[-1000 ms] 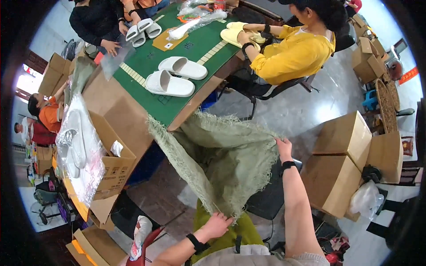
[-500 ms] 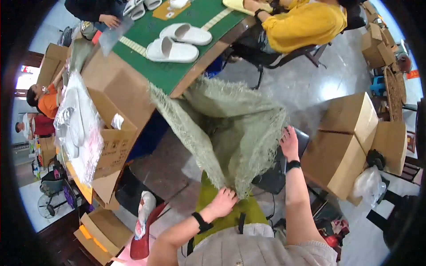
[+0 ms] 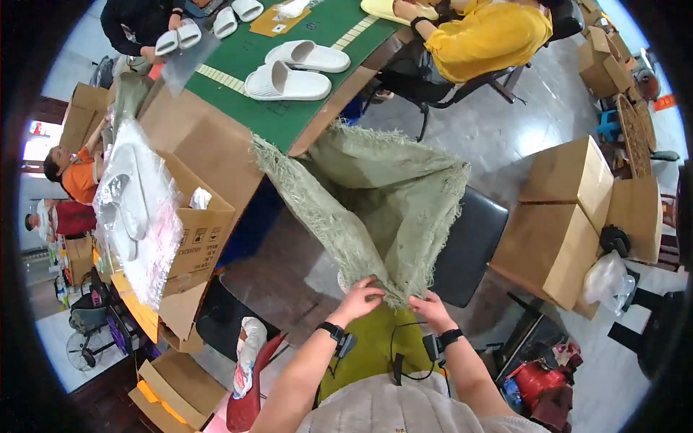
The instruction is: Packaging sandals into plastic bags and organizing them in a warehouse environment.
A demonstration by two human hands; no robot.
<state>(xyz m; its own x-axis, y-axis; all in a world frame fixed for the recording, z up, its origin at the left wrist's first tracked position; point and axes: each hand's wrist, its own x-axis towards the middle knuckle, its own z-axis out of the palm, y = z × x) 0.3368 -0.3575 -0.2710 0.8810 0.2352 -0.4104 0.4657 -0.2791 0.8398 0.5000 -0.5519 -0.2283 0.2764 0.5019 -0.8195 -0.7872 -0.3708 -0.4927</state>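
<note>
A large grey-green woven sack (image 3: 426,216) gapes open in front of me, its rim frayed all round. Its far left edge touches the corner of the green-topped table. My left hand (image 3: 359,301) grips the near rim, fingers closed on the cloth. Just to the right, my right hand (image 3: 432,310) pinches the same rim. The sack's inside is in shadow and I cannot make out what it holds.
White slippers (image 3: 292,81) lie on the green tabletop (image 3: 267,123). At the left, wrapped slippers (image 3: 130,195) rest by a cardboard box (image 3: 198,238). A black chair (image 3: 473,242) and stacked boxes (image 3: 545,249) stand at the right. A person in yellow (image 3: 484,43) sits across; another person's hands hold slippers.
My right hand has come down and left from the sack's right edge to the near rim beside my left hand. Across the table, a person now holds a pair of slippers.
</note>
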